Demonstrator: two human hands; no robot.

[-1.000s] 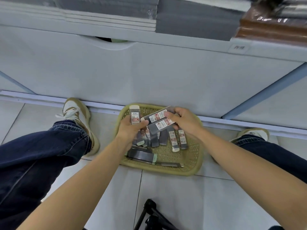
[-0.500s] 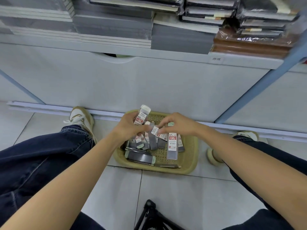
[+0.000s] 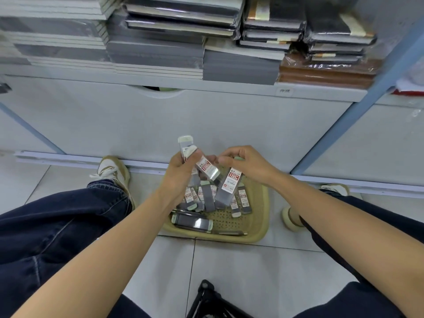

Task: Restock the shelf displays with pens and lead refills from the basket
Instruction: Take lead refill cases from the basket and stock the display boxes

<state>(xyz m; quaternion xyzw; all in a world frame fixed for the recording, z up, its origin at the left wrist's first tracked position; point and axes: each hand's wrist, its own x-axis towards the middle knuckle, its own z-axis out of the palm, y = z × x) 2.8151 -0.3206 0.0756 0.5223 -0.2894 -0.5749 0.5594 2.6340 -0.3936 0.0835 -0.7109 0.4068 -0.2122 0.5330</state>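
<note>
A tan perforated basket point(image 3: 261, 228) sits on the floor between my feet, holding several grey lead refill cases point(image 3: 209, 197) with red-and-white labels, a wider dark case point(image 3: 191, 222) and a pen point(image 3: 229, 232) along its near rim. My left hand point(image 3: 181, 173) grips a small bunch of refill cases point(image 3: 187, 145) above the basket, their ends sticking up and to the right. My right hand point(image 3: 247, 164) pinches the top of one refill case point(image 3: 230, 187) marked 0.7, which hangs down over the basket. The two hands almost touch.
A white shelf front point(image 3: 206, 125) rises just behind the basket, with a blue upright point(image 3: 358, 111) at right. Stacks of wrapped notebooks point(image 3: 179, 37) fill the shelf above. My legs in dark jeans flank the basket; a black tripod point(image 3: 206, 299) stands near my body.
Both hands have risen from the basket with refill cases in them. The view has tilted up, bringing the notebook stacks into sight. The right hand's case now hangs downward.
</note>
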